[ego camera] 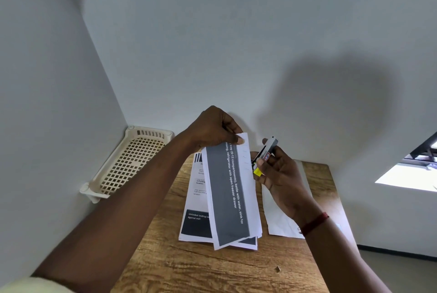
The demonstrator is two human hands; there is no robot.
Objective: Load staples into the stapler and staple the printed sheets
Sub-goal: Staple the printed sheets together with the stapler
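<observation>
Left hand (212, 129) is up above the desk (212, 266), fingers (238, 140) pinched shut on the top edge of a set of printed sheets (230, 194). The sheets hang down from that pinch, lifted off the wood, front page showing a dark grey band with white text running lengthwise. Several short staple marks show along the white margin near the top right edge.

Right hand (277, 174) sits just beside the sheets' right edge, fingers closed around a small stapler (267, 153). Stapler is silver-grey with a red label and a yellow piece at its lower end, tilted, upper end pointing up and away. Can't tell whether it touches the paper. Red band on the right wrist.

More printed sheets (196, 198) lie flat on the desk behind the held set, partly hidden by it. A blank white sheet (279, 217) lies to the right, under the right forearm. Small brownish bit (277, 268) on the wood near the front edge, too small to identify.

Cream plastic basket (132, 162) leans against the wall at the desk's left corner.
</observation>
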